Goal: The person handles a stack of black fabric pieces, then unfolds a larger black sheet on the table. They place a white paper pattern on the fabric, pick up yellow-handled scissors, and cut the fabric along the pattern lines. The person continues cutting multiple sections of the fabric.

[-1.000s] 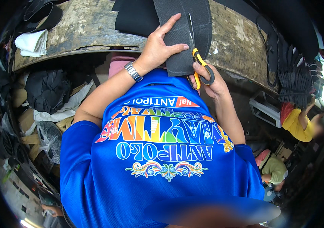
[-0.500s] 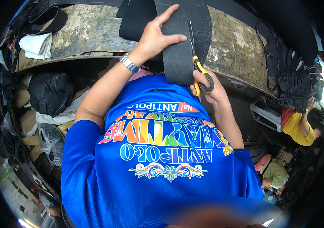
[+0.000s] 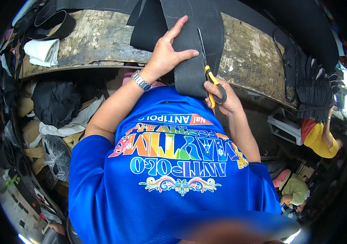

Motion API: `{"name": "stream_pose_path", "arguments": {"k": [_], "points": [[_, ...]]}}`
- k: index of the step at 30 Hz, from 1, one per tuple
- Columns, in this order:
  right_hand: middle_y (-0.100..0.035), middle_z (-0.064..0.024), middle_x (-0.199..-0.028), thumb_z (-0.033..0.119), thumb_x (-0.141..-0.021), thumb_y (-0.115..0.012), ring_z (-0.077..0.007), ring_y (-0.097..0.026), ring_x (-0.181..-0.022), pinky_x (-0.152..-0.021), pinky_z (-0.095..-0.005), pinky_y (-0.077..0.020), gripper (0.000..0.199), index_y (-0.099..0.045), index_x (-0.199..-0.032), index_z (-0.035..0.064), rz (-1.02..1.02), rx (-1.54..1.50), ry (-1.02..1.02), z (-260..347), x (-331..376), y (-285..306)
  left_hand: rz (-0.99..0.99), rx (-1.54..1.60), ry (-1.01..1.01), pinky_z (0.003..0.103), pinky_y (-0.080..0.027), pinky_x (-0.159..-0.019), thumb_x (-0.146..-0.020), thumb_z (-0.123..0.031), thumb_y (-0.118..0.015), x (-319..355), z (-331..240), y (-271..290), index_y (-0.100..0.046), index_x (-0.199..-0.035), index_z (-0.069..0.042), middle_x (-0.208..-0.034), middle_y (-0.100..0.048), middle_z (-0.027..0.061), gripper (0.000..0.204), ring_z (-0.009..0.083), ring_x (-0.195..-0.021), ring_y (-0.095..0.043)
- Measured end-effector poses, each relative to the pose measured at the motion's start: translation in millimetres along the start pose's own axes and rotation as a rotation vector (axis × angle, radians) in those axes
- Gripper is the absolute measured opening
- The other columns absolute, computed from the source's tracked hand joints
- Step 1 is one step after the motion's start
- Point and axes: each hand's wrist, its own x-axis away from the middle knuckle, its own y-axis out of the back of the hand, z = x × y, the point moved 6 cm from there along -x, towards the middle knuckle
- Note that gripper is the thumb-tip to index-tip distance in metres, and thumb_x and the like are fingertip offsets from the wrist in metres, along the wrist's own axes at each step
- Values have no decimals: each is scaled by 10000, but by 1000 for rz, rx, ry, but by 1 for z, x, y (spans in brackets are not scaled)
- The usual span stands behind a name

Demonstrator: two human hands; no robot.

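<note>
A black textured sheet point(image 3: 189, 77) hangs over the near edge of the workbench, curving down toward my shirt. My left hand point(image 3: 167, 57) rests on it with thumb and index finger stretched apart; the other fingers are hidden. Yellow-and-black scissors point(image 3: 210, 77) are in my right hand point(image 3: 227, 99), which is closed around the handles. Their blades point away from me and lie along the sheet, right of my left thumb. The blades look nearly closed.
A worn wooden workbench point(image 3: 96, 36) spans the far side. On it are a folded white cloth point(image 3: 43, 52) and a curled black strip point(image 3: 55, 24). Bundled black strips point(image 3: 314, 95) hang at the right, near a white stool point(image 3: 284, 127). Two people point(image 3: 320, 138) are at the right.
My left hand, the scissors and my right hand appear slightly lower in the view, along with the bench. The blades still lie along the sheet, and both hands keep the same pose.
</note>
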Motion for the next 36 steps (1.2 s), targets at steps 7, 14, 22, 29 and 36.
{"name": "stream_pose_path", "arguments": {"k": [7, 14, 22, 29, 36], "points": [[-540, 2, -665, 367, -870, -776, -78, -530, -499, -439, -217, -438, 371, -609, -944, 44, 26, 20, 64, 10, -13, 1, 11, -6, 34, 343, -352, -1145, -738, -90, -854, 6, 0, -4, -319, -1541, -41, -1543, -405, 159, 967, 215, -1391, -417], [-572, -5, -669, 331, -869, -784, -60, -527, -481, -401, -199, -413, 320, -611, -875, 62, -44, -4, 78, 3, -8, -1, -38, -63, -4, 351, -398, -1112, -753, -93, -849, -7, -1, 8, -435, -1475, -28, -1425, -530, 145, 835, 206, -1295, -512], [-585, -38, -674, 343, -907, -737, -102, -533, -501, -469, -224, -437, 332, -597, -925, 42, 81, -5, 54, 8, -8, -6, 29, 29, -32, 311, -519, -962, -721, -116, -870, -37, 5, 19, -528, -1431, -101, -1253, -651, 140, 788, 172, -1116, -626], [-583, -38, -674, 351, -905, -738, -95, -539, -525, -476, -220, -427, 332, -589, -931, 55, 89, -30, 57, 4, -15, -11, -94, -38, -86, 347, -433, -1076, -716, -134, -876, -10, 4, 17, -434, -1491, -79, -1409, -537, 207, 894, 252, -1294, -529], [-586, -41, -676, 349, -903, -742, -94, -538, -525, -478, -223, -432, 328, -584, -949, 64, 104, 40, 3, 2, -14, -9, -22, -4, 15, 330, -352, -1142, -752, -50, -835, -1, 4, 14, -370, -1516, -23, -1521, -439, 140, 895, 201, -1372, -438]]}}
